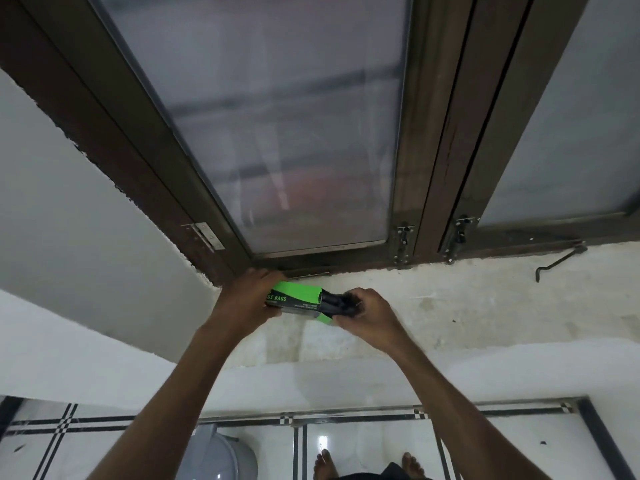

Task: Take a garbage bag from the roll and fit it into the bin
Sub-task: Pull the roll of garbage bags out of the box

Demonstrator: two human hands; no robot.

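Note:
A green and black garbage bag box is held up over the window sill. My left hand grips the box's left end. At its open right end my right hand pinches the black bag roll that sticks out of it. Far below, at the bottom left, part of the grey bin shows on the tiled floor, partly hidden by my left forearm.
A brown-framed window with frosted glass fills the upper view, with a hinge and latches at its base. A metal hook lies on the sill at right. My bare feet stand on white floor tiles.

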